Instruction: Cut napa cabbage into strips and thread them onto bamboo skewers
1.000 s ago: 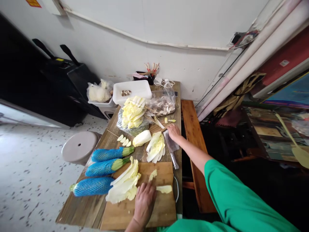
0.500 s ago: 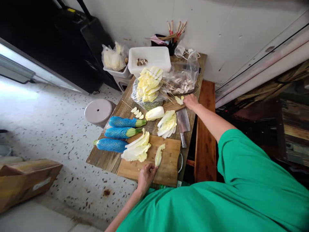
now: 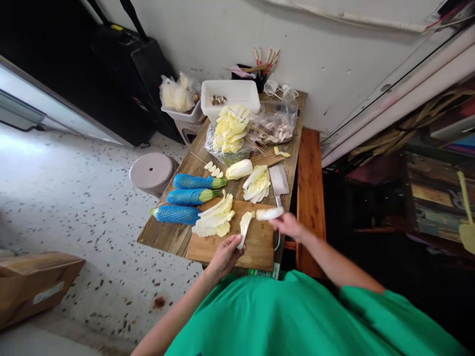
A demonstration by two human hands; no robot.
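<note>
Both hands over or beside the cutting board [image 3: 261, 244], on the near part of the wooden counter [image 3: 168, 236]. Left hand [image 3: 225, 253]: fingers pinched on the pale lower end of a narrow leaf [image 3: 245, 226]. Leaf runs away from them, long axis mostly forward with a slight lean right, crinkled tip farthest out. Right hand [image 3: 288, 225]: fingers appear closed on the right end of a white piece [image 3: 267, 214], which points left, long axis nearly crosswise.

Key relation: tip of the narrow leaf and free end of the white piece come together, the two axes making a rough corner. Touching or only just apart, cannot tell. Left fingers sit at the near end of that corner, right fingers at its right end. Right hand is the nearer to the cleaver [image 3: 279, 179], lying just beyond, blade away from the person. Loose large leaves [image 3: 213, 217] overlap the board's left side.

Hard to make out: right hand and white piece smeared, finger placement lost; cleaver's handle end covered by them; height of either piece above the board unclear.
</note>
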